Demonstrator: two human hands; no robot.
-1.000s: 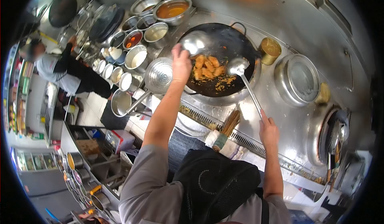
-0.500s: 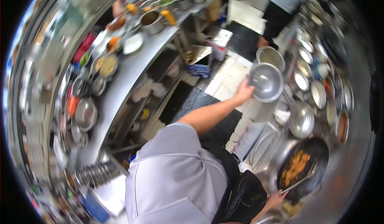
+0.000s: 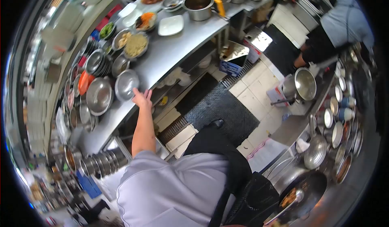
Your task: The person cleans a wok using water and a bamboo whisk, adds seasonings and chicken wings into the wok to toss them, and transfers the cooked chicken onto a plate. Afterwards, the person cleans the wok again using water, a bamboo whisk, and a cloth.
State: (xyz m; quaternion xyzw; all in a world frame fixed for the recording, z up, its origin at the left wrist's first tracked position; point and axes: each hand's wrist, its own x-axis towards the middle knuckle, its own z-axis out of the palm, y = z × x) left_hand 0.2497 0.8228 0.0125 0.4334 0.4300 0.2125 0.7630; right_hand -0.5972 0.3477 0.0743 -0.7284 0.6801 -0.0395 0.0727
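My left hand (image 3: pixel 142 99) reaches over the edge of the steel counter (image 3: pixel 166 50). Its fingers are spread, and one fingertip meets the rim of a metal bowl (image 3: pixel 126 84). The bowl is beside a larger metal bowl (image 3: pixel 99 96). At the bottom edge, only a sliver of my right hand (image 3: pixel 270 223) shows, closed around the handle of a ladle (image 3: pixel 299 196). The ladle's head rests in a black wok (image 3: pixel 314 188), among orange-brown food pieces (image 3: pixel 288 197).
Bowls of noodles (image 3: pixel 136 45) and a steel pot (image 3: pixel 198 6) stand along the counter. On the right are a perforated strainer (image 3: pixel 315 152), several small bowls and a pot (image 3: pixel 304 84). A co-worker (image 3: pixel 344 20) bends at the far right. Black mats (image 3: pixel 221 117) cover part of the floor.
My left hand has swung from the right side over to the left counter, bringing the metal bowl there, and its fingers have spread. The view has turned. My right hand stays at the ladle.
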